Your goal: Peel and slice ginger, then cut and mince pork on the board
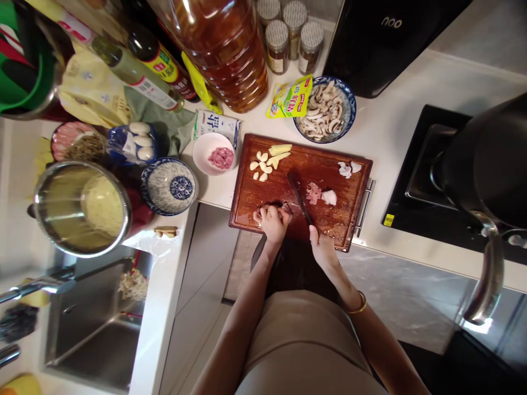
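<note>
A reddish-brown cutting board [272, 189] lies on the counter in front of me. My right hand [323, 247] grips the handle of a dark knife [299, 197], its blade pointing away over the board. With curled fingers, my left hand [272, 222] holds a piece of meat [287, 210] down near the board's front edge, left of the blade. Right of the knife sit chopped pink meat [313, 193] and a whitish piece [329, 197]. Garlic cloves [263, 166] and ginger pieces [280, 149] lie at the back left; pale scraps [349, 169] are at the right.
Behind the board stands a bowl of sliced mushrooms [325, 118]. At left are a white bowl with meat [212, 154], a patterned bowl [168, 186], a steel pot [82, 208] and a sink [94, 323]. A black pan [486, 159] sits over the stove [415, 181] at right.
</note>
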